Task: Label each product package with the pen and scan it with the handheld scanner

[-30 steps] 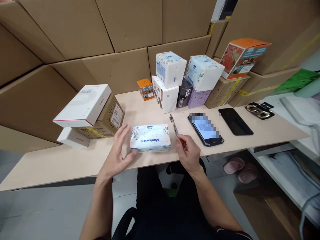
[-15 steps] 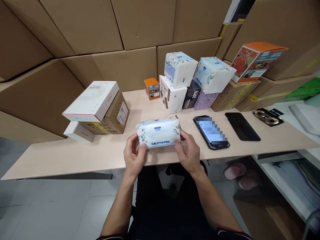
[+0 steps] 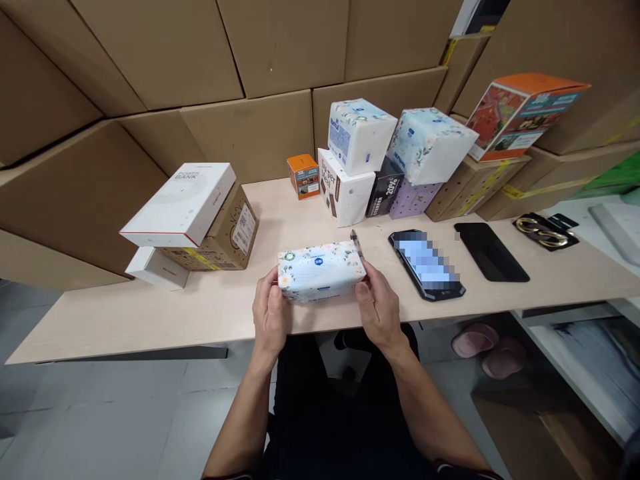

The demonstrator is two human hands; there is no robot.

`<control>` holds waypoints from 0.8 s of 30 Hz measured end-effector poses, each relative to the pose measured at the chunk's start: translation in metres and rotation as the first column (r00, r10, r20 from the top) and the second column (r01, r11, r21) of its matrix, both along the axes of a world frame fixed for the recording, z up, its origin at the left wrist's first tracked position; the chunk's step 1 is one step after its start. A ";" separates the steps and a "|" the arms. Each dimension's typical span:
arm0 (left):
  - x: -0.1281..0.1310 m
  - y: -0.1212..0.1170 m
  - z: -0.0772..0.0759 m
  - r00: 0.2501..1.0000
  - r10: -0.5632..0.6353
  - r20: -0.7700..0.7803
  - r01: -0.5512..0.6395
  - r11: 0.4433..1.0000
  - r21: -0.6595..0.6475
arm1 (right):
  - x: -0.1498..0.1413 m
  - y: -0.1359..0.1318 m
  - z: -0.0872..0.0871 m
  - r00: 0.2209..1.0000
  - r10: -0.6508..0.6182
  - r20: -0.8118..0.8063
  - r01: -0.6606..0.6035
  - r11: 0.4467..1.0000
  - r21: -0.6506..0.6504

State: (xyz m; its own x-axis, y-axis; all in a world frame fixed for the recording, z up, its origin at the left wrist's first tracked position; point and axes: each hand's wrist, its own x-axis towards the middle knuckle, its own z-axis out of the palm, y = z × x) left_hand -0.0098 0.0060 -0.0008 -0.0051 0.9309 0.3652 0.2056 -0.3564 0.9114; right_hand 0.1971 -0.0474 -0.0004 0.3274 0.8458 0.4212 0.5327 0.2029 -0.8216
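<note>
A pale blue tissue pack (image 3: 321,270) with a floral print is held lengthwise over the front part of the table. My left hand (image 3: 271,313) grips its left end, thumb along the near side. At the opposite end my right hand (image 3: 379,305) is closed on it, thumb bent against the near corner. Most of the fingers are hidden behind the pack's ends. A pen (image 3: 357,243) lies just beyond the pack's right end. To the right of my right hand is a rugged phone (image 3: 427,265) with a lit, blurred screen.
Two more tissue packs rest on a white box (image 3: 345,197) and a purple box (image 3: 415,200). A small orange box (image 3: 303,177) stands beside them. At left, a power bank box (image 3: 183,203) tops a carton (image 3: 233,233). A black phone (image 3: 493,252) lies right. Cardboard boxes (image 3: 250,137) wall the back.
The tissue pack has been tilted so its top face now shows more and its lettered side less. Both thumbs have shifted on it. The view has moved slightly.
</note>
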 end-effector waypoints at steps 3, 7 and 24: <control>0.000 0.000 0.002 0.992 0.038 -0.118 -0.035 0.999 0.026 | 0.001 0.000 -0.001 0.997 0.020 0.073 -0.024 0.998 0.051; -0.001 -0.001 -0.001 0.999 0.025 -0.035 -0.021 0.994 0.105 | 0.001 -0.001 -0.001 0.995 0.072 0.062 -0.079 0.990 0.119; 0.001 -0.002 -0.001 0.988 0.072 0.134 -0.081 0.995 0.065 | -0.001 -0.001 0.002 0.998 0.004 -0.067 0.001 0.997 0.077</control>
State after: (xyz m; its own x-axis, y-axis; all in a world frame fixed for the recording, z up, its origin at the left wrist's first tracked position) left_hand -0.0084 0.0038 -0.0014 -0.1277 0.8983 0.4205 0.1149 -0.4077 0.9059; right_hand 0.1957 -0.0483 0.0016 0.3558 0.8123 0.4622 0.4769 0.2675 -0.8373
